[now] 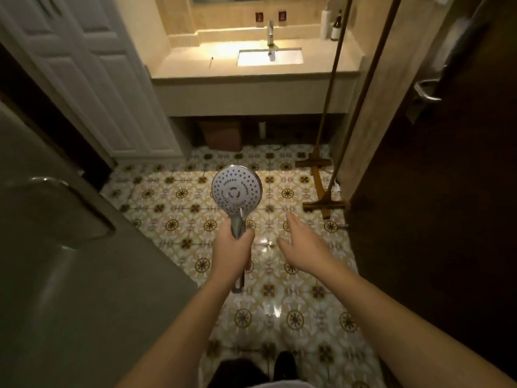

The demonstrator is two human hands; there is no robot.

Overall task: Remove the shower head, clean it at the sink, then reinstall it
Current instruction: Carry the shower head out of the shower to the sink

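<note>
Underfoot, yellow-and-white patterned floor tile [279,275] is filling the middle of the view, glossy, catching glare. Beige stone vanity counter [195,65] is sitting at the far end, lit warm, with a white rectangular undermount sink [251,58] set into it and a chrome faucet [270,33] standing behind the basin. White panelled door [92,79] is standing on the left, dark wooden door with metal lever handle [428,91] on the right. Wooden-handled mop [324,161] is leaning by the right wall, its head resting on the tile.

Round chrome handheld shower head [236,190] is hanging mid-air over the floor, well short of the sink, no hose visible on it. Face is pointing up toward the camera: grey-white disc, rings of dark nozzle dots, a circular centre section, a small selector tab at the lower edge. Handle is tapering down through the fist, its end sticking out below.

Left hand [231,249] is gripping the handle, fingers wrapped fully round it. Right hand [300,242] is hovering just beside it, fingers loosely spread, holding nothing.
</note>
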